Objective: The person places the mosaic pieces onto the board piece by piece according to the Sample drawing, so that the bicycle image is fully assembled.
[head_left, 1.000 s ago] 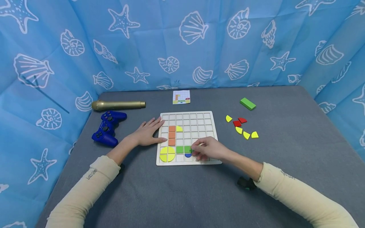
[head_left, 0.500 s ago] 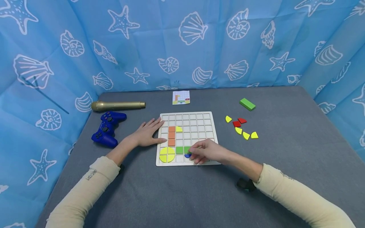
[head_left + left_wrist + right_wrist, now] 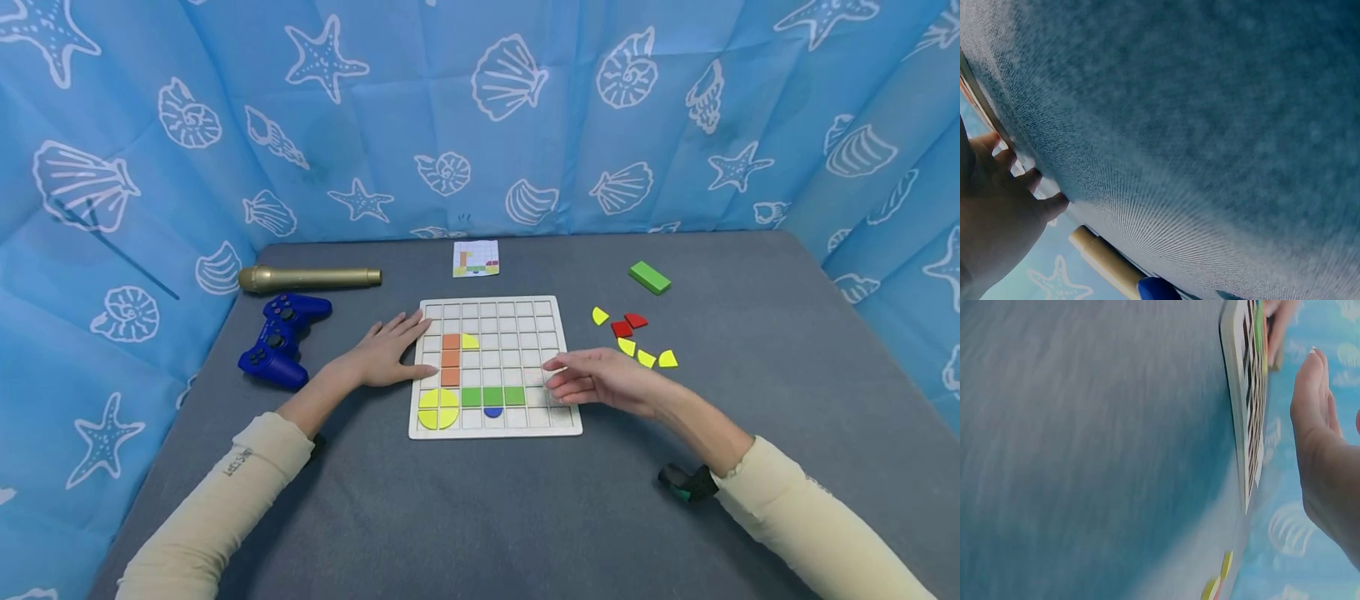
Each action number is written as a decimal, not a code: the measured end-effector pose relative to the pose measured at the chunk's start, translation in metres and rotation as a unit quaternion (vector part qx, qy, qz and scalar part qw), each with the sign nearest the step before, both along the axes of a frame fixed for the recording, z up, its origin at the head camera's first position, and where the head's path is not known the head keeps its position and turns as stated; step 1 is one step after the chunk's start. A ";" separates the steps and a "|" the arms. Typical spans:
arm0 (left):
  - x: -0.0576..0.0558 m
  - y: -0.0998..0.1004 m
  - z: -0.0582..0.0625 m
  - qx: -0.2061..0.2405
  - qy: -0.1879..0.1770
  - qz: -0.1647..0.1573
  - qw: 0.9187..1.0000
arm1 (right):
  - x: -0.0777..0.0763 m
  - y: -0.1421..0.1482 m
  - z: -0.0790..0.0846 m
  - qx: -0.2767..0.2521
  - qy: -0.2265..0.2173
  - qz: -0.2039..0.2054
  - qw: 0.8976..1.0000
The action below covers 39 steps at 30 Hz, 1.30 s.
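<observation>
A big blue curtain [image 3: 360, 108] with white shells and starfish hangs behind the table [image 3: 450, 517] and on both sides. The table has a grey cloth, and a wide stretch of it runs from the board to the near edge. More grey cloth lies toward the right edge.

Two arms in cream sleeves [image 3: 217, 492] come in from the near side. The white board [image 3: 525, 333] with little squares sits flat in the middle of the table. The left hand [image 3: 384, 354] is spread wide, thumb and fingertips on the board's left edge. The right hand [image 3: 603, 382] is up over the board's right edge, pointing left, fingers loose and a bit bent, holding nothing.

The blue game controller [image 3: 281, 342] is by the table's left edge, and the gold microphone [image 3: 311, 278] is in the far left corner. A small picture card [image 3: 476, 259] lies near the far edge. A green block [image 3: 649, 277] sits farther right.

On the board, a yellow circle [image 3: 447, 399] of four bits fills the near left corner. Three orange squares [image 3: 450, 359] stand above it, a yellow bit [image 3: 469, 342] beside the top one. Three green squares [image 3: 492, 397] make a row, with a blue half-circle [image 3: 492, 412] under the middle one. Past the board's right edge lie two red pieces [image 3: 622, 329] and four yellow pieces [image 3: 646, 358].
</observation>
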State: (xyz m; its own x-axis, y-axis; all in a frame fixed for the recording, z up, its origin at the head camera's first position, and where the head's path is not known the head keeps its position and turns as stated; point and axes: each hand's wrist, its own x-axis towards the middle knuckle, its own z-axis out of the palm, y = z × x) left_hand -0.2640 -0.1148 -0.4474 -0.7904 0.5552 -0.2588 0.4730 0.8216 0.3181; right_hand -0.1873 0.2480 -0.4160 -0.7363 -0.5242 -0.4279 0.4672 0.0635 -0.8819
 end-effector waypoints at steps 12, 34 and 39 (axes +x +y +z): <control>-0.001 0.000 -0.001 -0.003 -0.002 0.001 1.000 | -0.010 0.057 0.010 -0.063 0.012 -0.090 0.994; -0.001 -0.001 -0.002 -0.004 0.001 0.001 1.000 | -0.035 0.126 -0.009 0.185 0.146 -0.135 0.962; -0.001 0.000 -0.001 -0.004 -0.001 0.001 1.000 | -0.033 0.128 -0.010 0.263 0.200 -0.090 0.939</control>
